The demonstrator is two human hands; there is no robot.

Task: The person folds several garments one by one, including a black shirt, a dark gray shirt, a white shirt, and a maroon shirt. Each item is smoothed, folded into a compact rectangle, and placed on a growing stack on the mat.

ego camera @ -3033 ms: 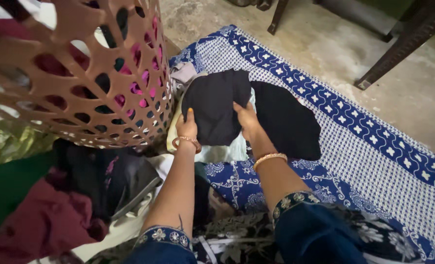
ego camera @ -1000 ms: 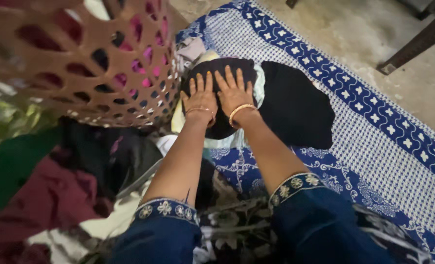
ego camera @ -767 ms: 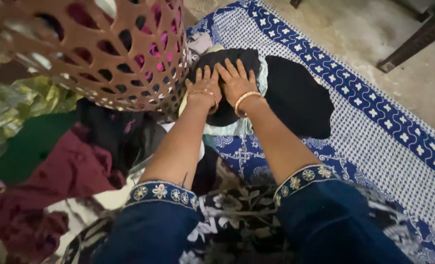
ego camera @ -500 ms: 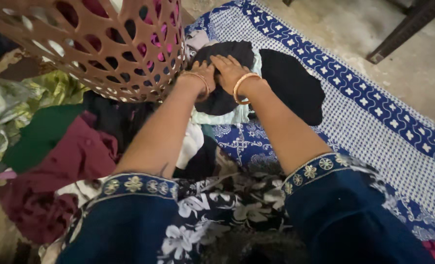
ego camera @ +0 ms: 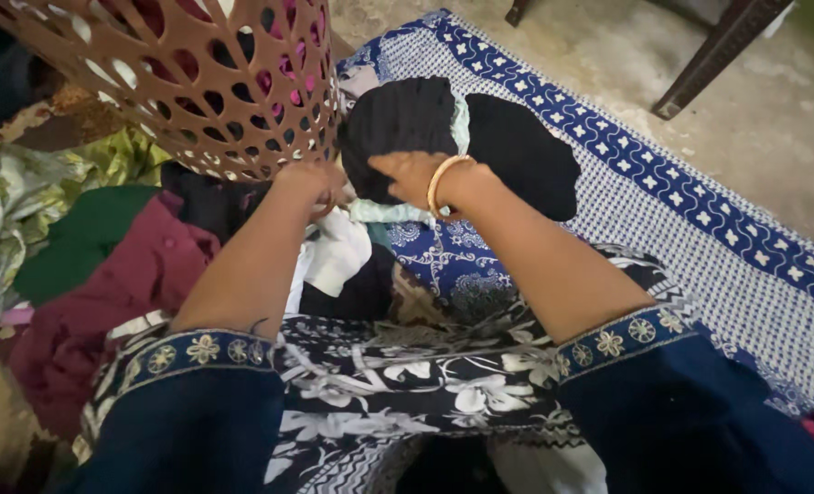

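Folded pile [ego camera: 398, 128] on the sheet [ego camera: 700, 238], right of the basket [ego camera: 178, 82].
Clothes heap [ego camera: 105, 265] lies under and before the basket.

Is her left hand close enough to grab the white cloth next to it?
Probably yes. The left hand sits just above the white cloth, below the brown basket, with nothing lying between them. The right hand is off to the side on the folded black garment.

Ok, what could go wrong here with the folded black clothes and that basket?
The brown laundry basket leans right beside the folded black garment; if it tips, clothes could spill onto the pile. The right hand rests at the garment's edge and could drag its fold open. The left hand sits among loose clothes.
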